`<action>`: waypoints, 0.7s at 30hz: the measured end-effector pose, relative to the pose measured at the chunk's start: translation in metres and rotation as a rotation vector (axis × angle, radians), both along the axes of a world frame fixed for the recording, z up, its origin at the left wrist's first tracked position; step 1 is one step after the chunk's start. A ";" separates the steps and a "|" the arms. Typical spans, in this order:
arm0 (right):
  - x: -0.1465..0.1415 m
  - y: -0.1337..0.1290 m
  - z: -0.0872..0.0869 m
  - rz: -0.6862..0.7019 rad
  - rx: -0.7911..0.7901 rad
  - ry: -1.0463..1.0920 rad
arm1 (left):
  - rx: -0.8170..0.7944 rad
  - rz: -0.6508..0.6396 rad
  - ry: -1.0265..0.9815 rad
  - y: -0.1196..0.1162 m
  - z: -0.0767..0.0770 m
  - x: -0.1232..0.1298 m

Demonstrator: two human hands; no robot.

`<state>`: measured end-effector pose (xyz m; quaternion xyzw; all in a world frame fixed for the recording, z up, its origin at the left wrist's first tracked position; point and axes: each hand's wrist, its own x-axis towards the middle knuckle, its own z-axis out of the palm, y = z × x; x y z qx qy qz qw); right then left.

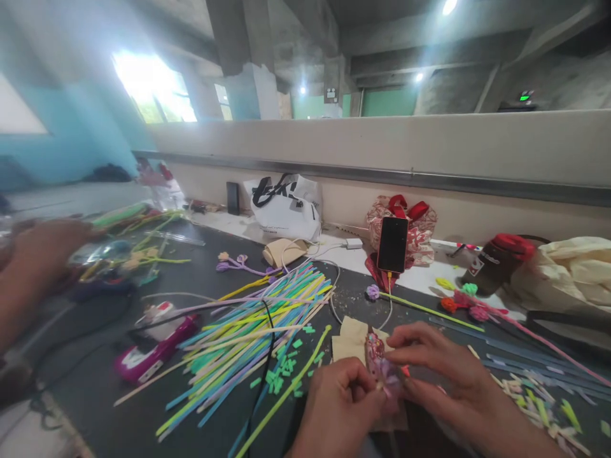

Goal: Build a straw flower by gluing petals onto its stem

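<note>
My left hand is closed, its thumb and finger pinching a small purple flower-like piece that looks like pipe cleaner. My right hand curves around the other side, with its fingertips at the piece's edge; whether they grip it is blurred. Just beyond the flower piece, a pinkish-red speckled object lies between my hands, its kind unclear. Beneath it is a beige sheet, partly covered by my hands.
Left of my hands lie many coloured pipe cleaners, green clippings and a magenta tool with a cord. A phone leans against a red patterned bag. A co-worker's arm reaches in at left.
</note>
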<state>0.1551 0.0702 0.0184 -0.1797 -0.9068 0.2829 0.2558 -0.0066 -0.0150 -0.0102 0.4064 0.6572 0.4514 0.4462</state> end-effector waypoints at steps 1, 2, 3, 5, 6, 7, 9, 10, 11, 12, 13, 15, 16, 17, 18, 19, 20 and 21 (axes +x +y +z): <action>0.000 0.000 0.000 -0.005 0.008 -0.010 | -0.010 -0.004 0.034 0.000 0.001 0.000; 0.000 0.001 -0.001 -0.004 0.011 -0.019 | -0.015 -0.009 0.064 0.000 0.002 0.000; -0.001 0.001 -0.001 0.004 0.012 -0.028 | -0.017 -0.014 0.082 -0.001 0.003 0.000; -0.003 0.001 0.000 0.032 0.004 -0.036 | -0.018 -0.027 0.096 -0.001 0.004 -0.001; -0.004 0.000 0.001 0.044 -0.001 -0.034 | -0.018 -0.031 0.099 -0.001 0.005 -0.001; -0.005 0.000 0.001 0.054 -0.008 -0.030 | -0.019 -0.036 0.102 -0.001 0.006 -0.001; -0.006 -0.001 0.002 0.065 -0.024 -0.017 | -0.023 -0.041 0.103 -0.001 0.006 -0.001; -0.007 -0.001 0.002 0.066 -0.035 -0.018 | -0.025 -0.041 0.107 -0.001 0.006 0.000; -0.007 -0.001 0.003 0.064 -0.045 -0.025 | -0.031 -0.042 0.109 -0.001 0.006 0.000; -0.007 -0.002 0.003 0.060 -0.056 -0.036 | -0.037 -0.043 0.114 0.000 0.006 0.000; -0.008 -0.002 0.002 0.058 -0.067 -0.052 | -0.040 -0.045 0.122 0.000 0.006 0.000; -0.008 -0.001 0.002 0.051 -0.086 -0.077 | -0.046 -0.051 0.128 0.000 0.007 -0.001; -0.008 -0.001 0.001 0.050 -0.091 -0.079 | -0.048 -0.054 0.121 0.000 0.007 -0.001; -0.008 -0.001 0.000 0.051 -0.094 -0.079 | -0.047 -0.054 0.110 0.000 0.007 -0.002; -0.007 -0.001 0.000 0.057 -0.096 -0.081 | -0.045 -0.054 0.097 0.000 0.008 -0.002; -0.007 -0.001 0.000 0.065 -0.094 -0.079 | -0.045 -0.054 0.084 0.000 0.009 -0.003; -0.006 -0.001 0.000 0.072 -0.092 -0.080 | -0.042 -0.053 0.072 0.000 0.009 -0.003; -0.006 -0.001 -0.001 0.073 -0.091 -0.082 | -0.039 -0.053 0.060 0.000 0.009 -0.004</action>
